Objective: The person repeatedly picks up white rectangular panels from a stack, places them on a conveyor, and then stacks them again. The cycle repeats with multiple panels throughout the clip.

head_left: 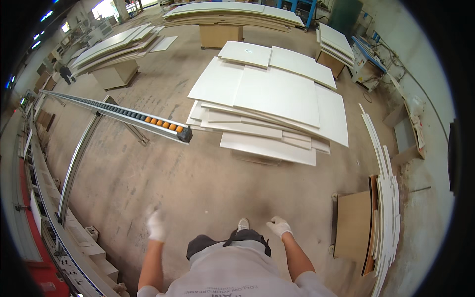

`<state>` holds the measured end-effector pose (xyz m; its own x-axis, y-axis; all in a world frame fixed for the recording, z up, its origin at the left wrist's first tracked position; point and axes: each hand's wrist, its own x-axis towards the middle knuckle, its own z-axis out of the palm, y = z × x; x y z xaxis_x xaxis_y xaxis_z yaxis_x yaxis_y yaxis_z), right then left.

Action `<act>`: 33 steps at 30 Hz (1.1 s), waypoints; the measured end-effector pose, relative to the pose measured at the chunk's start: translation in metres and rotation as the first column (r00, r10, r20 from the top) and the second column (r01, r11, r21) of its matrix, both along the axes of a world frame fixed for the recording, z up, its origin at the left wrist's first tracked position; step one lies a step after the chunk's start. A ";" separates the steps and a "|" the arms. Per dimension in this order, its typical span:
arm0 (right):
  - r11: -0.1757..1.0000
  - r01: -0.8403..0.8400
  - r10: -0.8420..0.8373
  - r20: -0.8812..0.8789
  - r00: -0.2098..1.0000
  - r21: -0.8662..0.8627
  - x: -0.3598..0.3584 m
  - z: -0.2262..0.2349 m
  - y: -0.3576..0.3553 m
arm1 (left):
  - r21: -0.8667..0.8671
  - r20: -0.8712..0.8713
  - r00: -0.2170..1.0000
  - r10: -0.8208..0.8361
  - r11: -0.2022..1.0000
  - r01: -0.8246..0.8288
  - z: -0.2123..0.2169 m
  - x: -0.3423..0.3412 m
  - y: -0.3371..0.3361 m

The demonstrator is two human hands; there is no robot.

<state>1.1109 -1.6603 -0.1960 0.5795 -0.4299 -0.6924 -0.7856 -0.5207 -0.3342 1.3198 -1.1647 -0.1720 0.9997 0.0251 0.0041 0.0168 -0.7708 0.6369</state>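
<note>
My left hand [156, 225], in a white glove, hangs over the bare floor at my left side. Motion smears its fingers, so their shape is unclear; no object shows in it. My right hand [280, 226], also in a white glove, is held out to my right with loosely bent, slightly parted fingers and nothing in it. Neither hand touches anything. Nearest ahead of me is a large, uneven stack of white panels [277, 94], some jutting past others. One of my shoes [243, 224] shows between the hands.
A roller conveyor rail [118, 113] with black and orange wheels reaches in from the left on metal legs. A long machine line [47, 198] runs along the left edge. Panels on a wheeled box [352, 225] stand at right. More panel stacks [232, 12] lie farther back; a person [63, 72] stands far left.
</note>
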 end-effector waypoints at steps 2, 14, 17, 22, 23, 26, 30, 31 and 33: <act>0.997 0.076 -0.075 0.058 0.996 -0.009 0.022 -0.003 -0.036 | 0.274 0.002 0.945 -0.326 0.909 0.313 0.020 0.046 -0.110; 0.660 0.748 -0.750 0.014 0.661 0.075 0.113 -0.097 -0.135 | -0.604 -0.175 0.916 -0.361 0.774 0.190 0.000 0.584 -0.488; 0.347 0.937 -0.924 -0.159 0.349 0.037 0.118 -0.090 -0.134 | -0.478 -0.199 0.944 -0.265 0.867 0.142 -0.054 0.734 -0.546; 0.192 0.962 -0.955 -0.264 0.137 -0.193 0.156 -0.057 -0.128 | -0.585 -0.424 0.901 -0.094 0.788 -0.193 -0.166 0.906 -0.624; 0.157 0.962 -0.971 -0.213 0.109 -0.223 0.170 -0.052 -0.126 | -0.660 -0.384 0.912 -0.145 0.733 -0.162 -0.184 0.928 -0.638; 0.346 0.898 -0.930 -0.228 0.290 -0.270 0.201 -0.031 -0.145 | -0.025 -0.156 0.849 -0.505 0.861 0.508 -0.215 0.946 -0.631; 0.540 0.788 -0.834 -0.311 0.455 -0.295 0.223 -0.024 -0.192 | -0.222 0.021 0.677 -0.736 0.656 0.721 -0.202 0.900 -0.634; 0.589 0.757 -0.806 -0.280 0.522 -0.283 0.226 -0.028 -0.211 | -0.431 -0.154 0.675 -0.722 0.664 0.612 -0.187 0.881 -0.629; 0.681 0.705 -0.732 -0.229 0.642 -0.199 0.231 -0.035 -0.240 | -0.639 -0.277 0.641 -0.716 0.635 0.434 -0.165 0.827 -0.644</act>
